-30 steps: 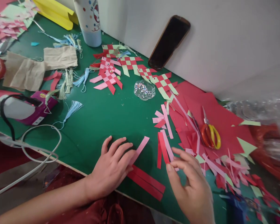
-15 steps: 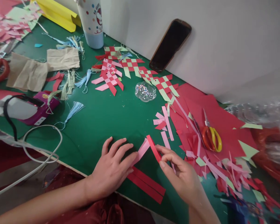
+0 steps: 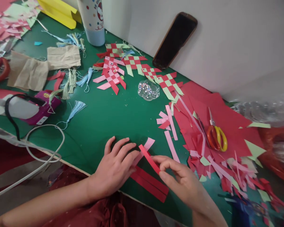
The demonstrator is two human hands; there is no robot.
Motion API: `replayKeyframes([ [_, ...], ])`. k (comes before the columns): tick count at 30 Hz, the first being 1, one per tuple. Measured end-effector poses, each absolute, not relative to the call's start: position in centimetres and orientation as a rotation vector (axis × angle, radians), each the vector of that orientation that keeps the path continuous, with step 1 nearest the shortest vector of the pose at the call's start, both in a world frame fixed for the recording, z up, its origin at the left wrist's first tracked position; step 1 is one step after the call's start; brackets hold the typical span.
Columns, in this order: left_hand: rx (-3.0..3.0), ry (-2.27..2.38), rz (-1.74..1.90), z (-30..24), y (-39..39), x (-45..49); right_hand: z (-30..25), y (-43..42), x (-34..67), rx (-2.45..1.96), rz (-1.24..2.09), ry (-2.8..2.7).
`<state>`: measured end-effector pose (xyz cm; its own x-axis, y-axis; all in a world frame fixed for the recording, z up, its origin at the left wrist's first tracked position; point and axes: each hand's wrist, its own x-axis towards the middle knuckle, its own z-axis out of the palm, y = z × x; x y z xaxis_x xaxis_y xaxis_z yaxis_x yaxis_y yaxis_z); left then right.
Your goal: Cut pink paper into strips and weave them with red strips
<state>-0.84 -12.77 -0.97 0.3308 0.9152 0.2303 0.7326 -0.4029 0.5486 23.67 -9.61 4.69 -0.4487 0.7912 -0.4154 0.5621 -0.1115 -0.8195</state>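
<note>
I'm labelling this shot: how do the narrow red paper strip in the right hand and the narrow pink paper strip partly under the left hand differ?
The narrow red paper strip is pinched by the right hand, while the narrow pink paper strip is partly covered by the left hand. In the picture, the red strip slants down to the right; the pink strip, down to the left. Both are slim.

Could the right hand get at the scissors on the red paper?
Probably yes: the scissors lie uncovered, with only paper scraps between them and the right hand, though it holds a red strip.
</note>
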Motion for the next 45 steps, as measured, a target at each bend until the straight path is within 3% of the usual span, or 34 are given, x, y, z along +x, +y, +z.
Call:
replayKeyframes([
  [11, 2.219, 1.467, 0.750, -0.9, -12.8, -0.7, 6.1, -9.1, 22.4, -1.536, 1.687, -2.257],
  [17, 2.250, 1.449, 0.686, -1.0, -12.9, -0.9, 5.6, -9.8, 23.8, -1.678, 1.416, -2.441],
  [25, 2.270, 1.451, 0.686, -1.0, -12.9, -0.9, 3.9, -12.1, 23.1, -1.368, 0.460, -2.507],
  [45, 2.282, 1.461, 0.662, -0.8, -12.9, -0.9, 1.5, -15.5, 21.0, -1.255, 0.184, -2.704],
])
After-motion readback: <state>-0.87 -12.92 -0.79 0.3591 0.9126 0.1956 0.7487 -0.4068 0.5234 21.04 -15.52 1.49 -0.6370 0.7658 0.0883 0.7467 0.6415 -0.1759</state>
